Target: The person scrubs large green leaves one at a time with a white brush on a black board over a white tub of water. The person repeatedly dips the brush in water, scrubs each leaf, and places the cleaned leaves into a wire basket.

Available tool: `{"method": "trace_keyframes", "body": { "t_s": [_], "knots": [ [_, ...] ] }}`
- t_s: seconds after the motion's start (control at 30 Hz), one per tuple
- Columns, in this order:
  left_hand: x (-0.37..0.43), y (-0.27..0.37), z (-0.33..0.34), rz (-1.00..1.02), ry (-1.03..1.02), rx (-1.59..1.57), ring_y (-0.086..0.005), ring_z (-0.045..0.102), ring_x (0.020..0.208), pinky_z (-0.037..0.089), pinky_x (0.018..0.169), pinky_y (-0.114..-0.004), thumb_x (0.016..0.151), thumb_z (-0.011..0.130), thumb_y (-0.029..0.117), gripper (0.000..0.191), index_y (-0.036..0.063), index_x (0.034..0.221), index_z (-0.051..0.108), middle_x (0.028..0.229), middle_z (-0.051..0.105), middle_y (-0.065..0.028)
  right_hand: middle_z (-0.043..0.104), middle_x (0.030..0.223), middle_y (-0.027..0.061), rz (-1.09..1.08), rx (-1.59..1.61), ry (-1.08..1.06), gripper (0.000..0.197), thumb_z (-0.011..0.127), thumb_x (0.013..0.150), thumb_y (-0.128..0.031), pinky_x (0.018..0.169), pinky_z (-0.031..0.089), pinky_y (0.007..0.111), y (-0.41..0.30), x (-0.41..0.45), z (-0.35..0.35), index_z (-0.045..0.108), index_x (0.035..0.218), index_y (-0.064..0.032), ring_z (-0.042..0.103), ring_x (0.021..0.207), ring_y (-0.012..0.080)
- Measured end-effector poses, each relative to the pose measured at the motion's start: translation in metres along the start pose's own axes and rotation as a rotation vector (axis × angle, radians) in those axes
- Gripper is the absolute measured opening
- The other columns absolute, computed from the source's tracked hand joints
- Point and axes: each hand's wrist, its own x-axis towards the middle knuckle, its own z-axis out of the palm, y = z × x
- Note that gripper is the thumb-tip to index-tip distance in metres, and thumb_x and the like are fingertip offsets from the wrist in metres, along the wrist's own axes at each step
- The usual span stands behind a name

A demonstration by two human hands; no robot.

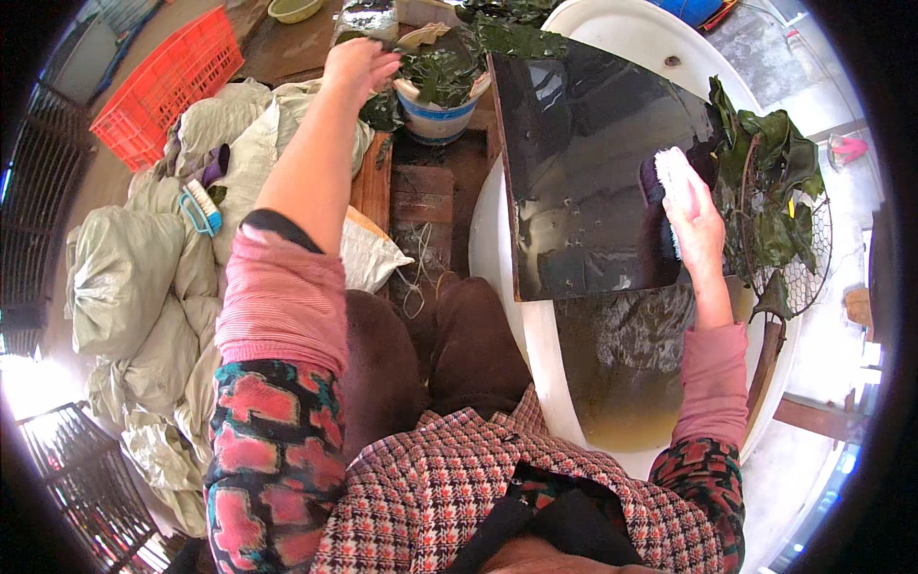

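In my right hand (694, 222) is a white-bristled scrub brush (671, 172), on edge over the right side of a wet, dark board (574, 179). The board lies across a white tub (545, 359) with murky water in it. My left hand (358, 66) reaches out to the upper left, beside a white and blue bucket (439, 118) filled with dark green, leafy seaweed (441, 68). Its fingers are at a dark leaf edge; whether they grip it, I cannot tell. More seaweed (767, 194) hangs at the board's right end over a wire mesh basket (817, 251).
Stuffed pale woven sacks (125, 280) are piled at the left, with a blue-handled brush (201, 208) on them. Behind them stands a red plastic crate (172, 86). A yellowish basin (294, 8) is at the top. A wooden stick (766, 373) leans inside the tub's right rim.
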Motion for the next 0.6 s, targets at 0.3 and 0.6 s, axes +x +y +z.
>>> {"method": "trace_keyframes", "body": {
  "t_s": [0.3,0.6],
  "knots": [
    [-0.086,0.01,0.042,-0.068,-0.033,0.561,-0.024,0.066,0.087,0.056,0.072,-0.034,0.092,0.06,0.012,0.033,-0.0034,0.121,0.055,0.102,0.066,-0.011,0.067,0.12,0.0093,-0.008,-0.099,0.027,0.06,0.07,0.08,-0.029,0.093,0.049,0.037,-0.011,-0.004,-0.004,0.051,0.137,-0.0242,0.065,0.108,0.0283],
    [-0.229,0.006,0.186,0.995,-0.659,1.04,-0.0355,0.061,0.111,0.047,0.095,-0.042,0.087,0.064,0.014,0.037,0.0019,0.121,0.059,0.119,0.063,-0.0201,0.067,0.118,0.0094,-0.054,-0.145,-0.152,0.063,0.073,0.079,-0.033,0.088,0.052,0.042,-0.005,-0.008,-0.014,0.05,0.138,-0.0314,0.066,0.102,0.0309]
  ]
}}
